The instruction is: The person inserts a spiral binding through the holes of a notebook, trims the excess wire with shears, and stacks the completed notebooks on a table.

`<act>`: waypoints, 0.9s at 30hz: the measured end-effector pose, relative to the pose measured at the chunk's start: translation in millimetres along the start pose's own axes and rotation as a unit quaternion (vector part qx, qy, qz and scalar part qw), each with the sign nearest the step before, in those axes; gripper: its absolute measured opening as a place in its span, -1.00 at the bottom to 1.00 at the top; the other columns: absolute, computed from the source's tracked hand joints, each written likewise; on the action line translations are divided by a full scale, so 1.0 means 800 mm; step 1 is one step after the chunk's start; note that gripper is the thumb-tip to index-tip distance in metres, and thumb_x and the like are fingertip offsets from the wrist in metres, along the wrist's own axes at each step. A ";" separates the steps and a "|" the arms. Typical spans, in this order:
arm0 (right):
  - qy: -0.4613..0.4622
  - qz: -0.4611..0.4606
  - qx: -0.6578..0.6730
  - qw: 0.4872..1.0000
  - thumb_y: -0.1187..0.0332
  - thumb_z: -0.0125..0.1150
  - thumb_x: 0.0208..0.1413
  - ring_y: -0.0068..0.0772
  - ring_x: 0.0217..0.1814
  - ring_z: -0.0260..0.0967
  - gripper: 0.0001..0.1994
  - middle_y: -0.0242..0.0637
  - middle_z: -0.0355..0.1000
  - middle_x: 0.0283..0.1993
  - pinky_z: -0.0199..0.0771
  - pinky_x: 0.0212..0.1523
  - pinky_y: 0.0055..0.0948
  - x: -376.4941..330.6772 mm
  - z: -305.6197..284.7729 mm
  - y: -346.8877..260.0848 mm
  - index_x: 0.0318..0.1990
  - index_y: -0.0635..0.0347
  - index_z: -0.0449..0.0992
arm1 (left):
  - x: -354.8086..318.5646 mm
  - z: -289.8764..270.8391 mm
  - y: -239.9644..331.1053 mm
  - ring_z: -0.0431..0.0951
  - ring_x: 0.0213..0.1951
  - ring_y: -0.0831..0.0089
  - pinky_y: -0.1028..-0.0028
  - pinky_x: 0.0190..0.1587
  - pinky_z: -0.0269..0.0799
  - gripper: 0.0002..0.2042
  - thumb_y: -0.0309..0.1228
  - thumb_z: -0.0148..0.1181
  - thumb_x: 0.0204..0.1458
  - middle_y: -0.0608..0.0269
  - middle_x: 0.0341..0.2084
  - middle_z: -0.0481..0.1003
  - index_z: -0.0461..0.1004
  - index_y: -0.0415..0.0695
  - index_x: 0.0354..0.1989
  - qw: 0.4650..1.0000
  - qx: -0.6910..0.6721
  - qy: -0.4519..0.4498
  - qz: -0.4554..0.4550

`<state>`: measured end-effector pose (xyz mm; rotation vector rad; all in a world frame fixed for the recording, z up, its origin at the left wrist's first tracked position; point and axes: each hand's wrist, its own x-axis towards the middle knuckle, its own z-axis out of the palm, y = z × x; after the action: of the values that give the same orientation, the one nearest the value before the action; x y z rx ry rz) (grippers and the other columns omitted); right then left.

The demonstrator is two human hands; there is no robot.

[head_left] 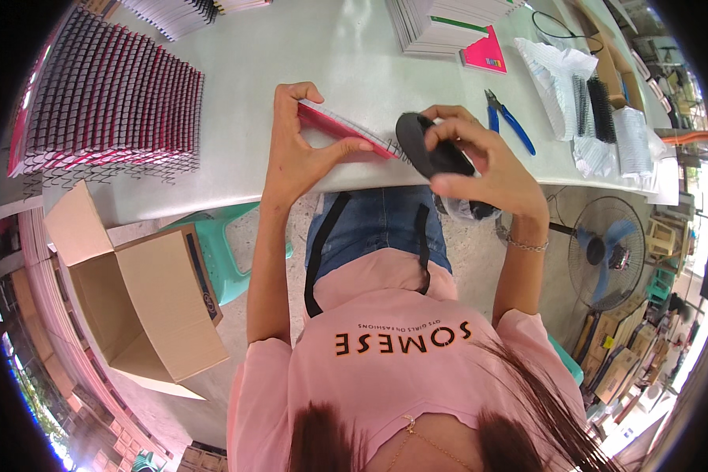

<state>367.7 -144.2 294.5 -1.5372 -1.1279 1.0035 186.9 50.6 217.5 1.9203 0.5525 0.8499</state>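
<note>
My left hand (295,157) is closed on a red-covered notebook (340,128), its thumb along the near side and its fingers at the far corner. The notebook stands tilted on its edge above the table's front. A dark wire spiral (397,149) shows at its right end. My right hand (495,161) grips a smooth black rounded tool (418,149), whose exact kind I cannot make out. The tool meets the spiral end of the notebook and partly covers it.
A tall stack of spiral-bound notebooks (114,94) fills the table's left. Blue-handled cutters (511,126) lie right of my right hand, near black wire spirals (602,110) and white wrapping (547,79). More notebooks (436,27) stand behind. Below are an open carton (141,307) and a fan (606,252).
</note>
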 end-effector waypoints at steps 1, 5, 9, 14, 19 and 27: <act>0.043 0.010 -0.057 0.997 0.19 0.55 -0.14 -0.28 0.21 0.28 -0.58 -0.18 0.29 0.15 0.25 0.24 -0.33 0.005 0.002 0.000 -0.13 0.14 0.59 | 0.001 0.000 0.000 0.30 -0.14 0.39 0.44 -0.04 0.27 -0.22 -0.17 0.69 -0.45 0.29 -0.19 0.22 0.27 -0.15 -0.08 1.000 -0.004 -0.001 -0.005; 0.171 0.007 -0.233 0.957 0.14 0.54 -0.14 -0.17 0.23 0.29 -0.57 -0.07 0.30 0.18 0.24 0.24 -0.35 0.015 0.008 0.007 -0.13 0.14 0.59 | 0.004 0.001 0.006 0.29 -0.14 0.41 0.44 -0.04 0.27 -0.23 -0.16 0.69 -0.45 0.30 -0.21 0.22 0.27 -0.15 -0.10 1.000 -0.019 -0.005 -0.012; 0.103 0.069 -0.035 0.992 0.11 0.50 -0.05 -0.29 0.23 0.29 -0.54 -0.13 0.33 0.21 0.23 0.26 -0.38 0.014 0.006 0.016 -0.07 0.20 0.59 | 0.004 0.003 0.001 0.29 -0.15 0.42 0.45 -0.04 0.27 -0.24 -0.17 0.69 -0.45 0.30 -0.21 0.22 0.27 -0.14 -0.11 0.999 -0.034 -0.011 -0.010; 0.001 0.050 0.129 0.990 0.17 0.44 0.03 -0.46 0.16 0.31 -0.59 -0.22 0.40 0.17 0.25 0.22 -0.43 0.000 -0.005 0.008 -0.06 0.27 0.60 | 0.003 0.006 -0.004 0.28 -0.15 0.42 0.44 -0.03 0.27 -0.25 -0.19 0.68 -0.45 0.31 -0.21 0.21 0.27 -0.12 -0.11 0.997 -0.069 -0.016 -0.006; -0.001 0.063 0.137 0.989 0.17 0.46 0.00 -0.33 0.22 0.31 -0.62 -0.11 0.42 0.16 0.26 0.19 -0.43 0.007 -0.003 0.003 -0.11 0.25 0.62 | 0.001 -0.002 -0.004 0.28 -0.13 0.40 0.43 -0.01 0.26 -0.26 -0.22 0.68 -0.43 0.30 -0.20 0.22 0.26 -0.12 -0.11 0.999 -0.043 -0.023 -0.007; 0.216 -0.016 -0.359 0.908 0.23 0.50 -0.12 0.08 0.29 0.18 -0.48 0.05 0.13 0.39 0.23 0.25 -0.15 0.017 0.018 0.045 0.03 0.21 0.51 | 0.002 0.000 -0.006 0.30 -0.06 0.37 0.41 0.06 0.27 -0.16 -0.21 0.69 -0.46 0.27 -0.13 0.23 0.24 -0.12 0.01 0.998 -0.053 -0.038 -0.021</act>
<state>364.3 -132.7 255.3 -2.1707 -1.2501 0.1687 188.3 54.1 213.5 1.8311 0.4912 0.7613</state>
